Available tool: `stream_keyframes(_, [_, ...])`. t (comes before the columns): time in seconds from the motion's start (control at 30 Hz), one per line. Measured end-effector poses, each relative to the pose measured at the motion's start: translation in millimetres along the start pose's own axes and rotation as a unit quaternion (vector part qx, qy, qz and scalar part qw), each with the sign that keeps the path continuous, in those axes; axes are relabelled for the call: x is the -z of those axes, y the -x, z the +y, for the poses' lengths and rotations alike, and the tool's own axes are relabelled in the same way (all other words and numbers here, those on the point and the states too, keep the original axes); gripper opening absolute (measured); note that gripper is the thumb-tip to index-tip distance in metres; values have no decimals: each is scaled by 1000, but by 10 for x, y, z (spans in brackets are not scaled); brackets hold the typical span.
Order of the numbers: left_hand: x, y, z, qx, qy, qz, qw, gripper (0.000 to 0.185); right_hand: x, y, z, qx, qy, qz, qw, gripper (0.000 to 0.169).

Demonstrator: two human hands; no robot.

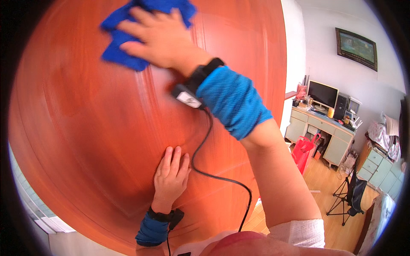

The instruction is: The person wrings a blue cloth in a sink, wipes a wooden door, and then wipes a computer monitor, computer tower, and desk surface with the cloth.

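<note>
A blue cloth (pixel 123 48) lies against the upper part of a reddish-brown wooden door (pixel 96 128). My right hand (pixel 160 40) is spread over the cloth and presses it to the panel; the hand looks slightly blurred. Lower down, my left hand (pixel 171 169) rests with its palm on the same door, holding nothing, fingers pointing up. Both wrists carry blue knitted cuffs and black straps. From a small black device (pixel 189 97) at the right wrist, a black cable (pixel 221 176) runs down across the door towards my body.
Right of the door, a desk (pixel 320 123) bears a monitor (pixel 323 93) and a computer tower. A red bag (pixel 302 152) stands before it. A black folding chair (pixel 355 195) is on the wood floor (pixel 312 206). A framed picture (pixel 357 48) hangs on the wall.
</note>
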State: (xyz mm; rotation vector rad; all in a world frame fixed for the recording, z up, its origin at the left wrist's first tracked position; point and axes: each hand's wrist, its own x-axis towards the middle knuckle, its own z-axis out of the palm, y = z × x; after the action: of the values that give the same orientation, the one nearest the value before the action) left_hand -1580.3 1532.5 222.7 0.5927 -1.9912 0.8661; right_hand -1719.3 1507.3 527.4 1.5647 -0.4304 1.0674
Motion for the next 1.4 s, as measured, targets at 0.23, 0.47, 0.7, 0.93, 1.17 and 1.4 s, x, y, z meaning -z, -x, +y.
stream_keyframes(0.23, [-53,34,-20,0,-83,-8,997,40,372,1547,1542,-236,91,14,967,53])
stream_keyframes(0.47, [-164,209,22,-5,-120,-5,993,57,693,3343,2672,-340,214,43,915,51])
stream_keyframes(0.7, [-38,42,65,13,-94,-50,994,53,411,2897,2082,-362,251,35,897,52])
stream_keyframes(0.93, [113,78,6,-75,-26,-52,995,30,-40,809,534,-267,174,43,947,54])
stream_keyframes(1.17, [599,734,-260,-49,-76,-98,991,29,-335,-802,-1256,-176,11,56,983,47])
stream_keyframes(1.4, [476,1404,-610,-11,-31,-107,994,29,-1042,-1098,-2698,-23,-136,60,989,40])
